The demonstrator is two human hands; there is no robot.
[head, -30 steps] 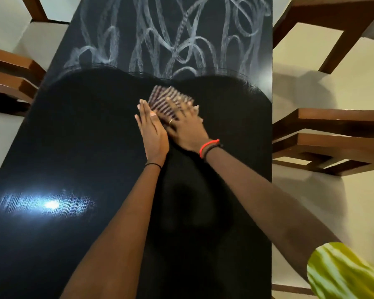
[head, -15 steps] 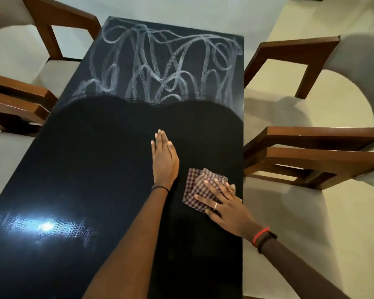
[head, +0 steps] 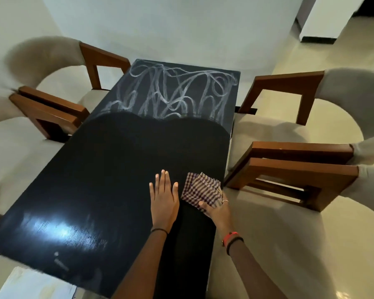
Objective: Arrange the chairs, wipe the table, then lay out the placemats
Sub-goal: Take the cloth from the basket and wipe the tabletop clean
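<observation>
A long black table runs away from me. White chalky scribbles cover its far end, while the near part is dark and glossy. My left hand lies flat on the tabletop, fingers together, holding nothing. Just to its right, my right hand presses the near corner of a folded checked cloth against the table by its right edge.
Two wooden-armed chairs with beige cushions stand on the right and two on the left, all pushed close to the table. A white wall stands behind the far end. Pale tiled floor opens at the back right.
Both hands and the cloth have come back from the middle of the table towards me and to the right edge. My view has pulled back, showing the whole table and all the chairs.
</observation>
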